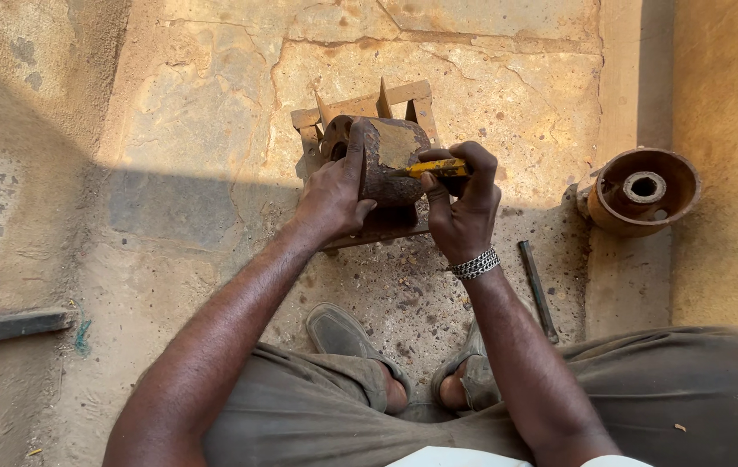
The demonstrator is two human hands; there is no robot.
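A rusty brown metal cylinder lies on its side in a rusty metal frame on the stone floor. My left hand grips the cylinder's left end, thumb over the top. My right hand, with a chain bracelet on the wrist, is closed on a yellow-handled tool. The tool's tip rests against the cylinder's right side. Its blade is mostly hidden by my fingers.
A round rusty pulley-like part with a centre hole sits at the right. A dark metal rod lies on the floor by my right forearm. A dark bar lies at the left edge. My sandalled feet are below the frame.
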